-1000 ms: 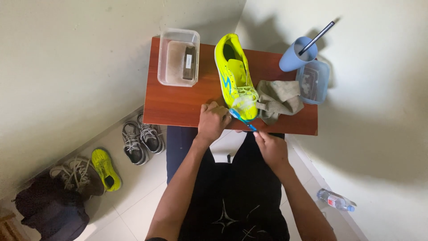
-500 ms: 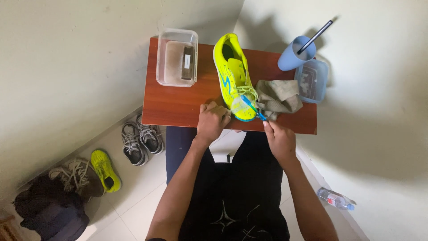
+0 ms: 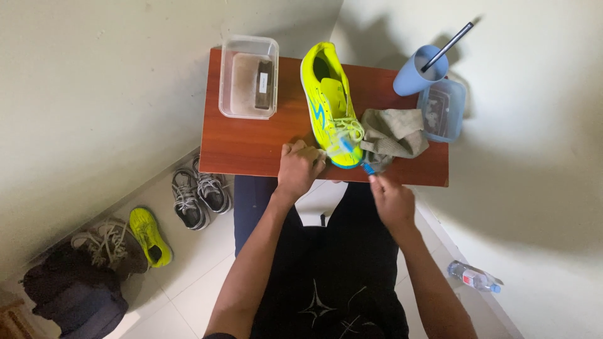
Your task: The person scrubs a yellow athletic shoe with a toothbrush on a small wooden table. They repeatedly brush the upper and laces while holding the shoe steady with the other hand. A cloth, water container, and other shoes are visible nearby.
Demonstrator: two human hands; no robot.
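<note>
Neon-yellow sports shoe (image 3: 328, 100) lies lengthwise on the reddish wooden table (image 3: 251, 144), one end at the near edge, directly between the two hands. Left hand (image 3: 299, 168) rests on the tabletop with its fingers curled against the near end of the shoe on its left side, bracing it; the fingers are closed around that end rather than spread, though how firmly they press cannot be judged. Right hand (image 3: 391, 199) sits just below the table edge, fingers pinched together on the lower end of a small blue-handled brush (image 3: 353, 154), whose head appears blurred and lies against the near end of the shoe, just above and left of the pinch. For good results at this stage, keep the bracing hand firm so the shoe cannot slide, use short strokes, and keep the bristles on the shoe rather than on the laces. Immediately right of the brush lies a crumpled grey-green cloth (image 3: 394, 130), touching the shoe. Beyond it stand a blue cup (image 3: 414, 74) holding a dark rod and a clear container (image 3: 443, 110); another clear container (image 3: 248, 76) sits well left of the grip.
</note>
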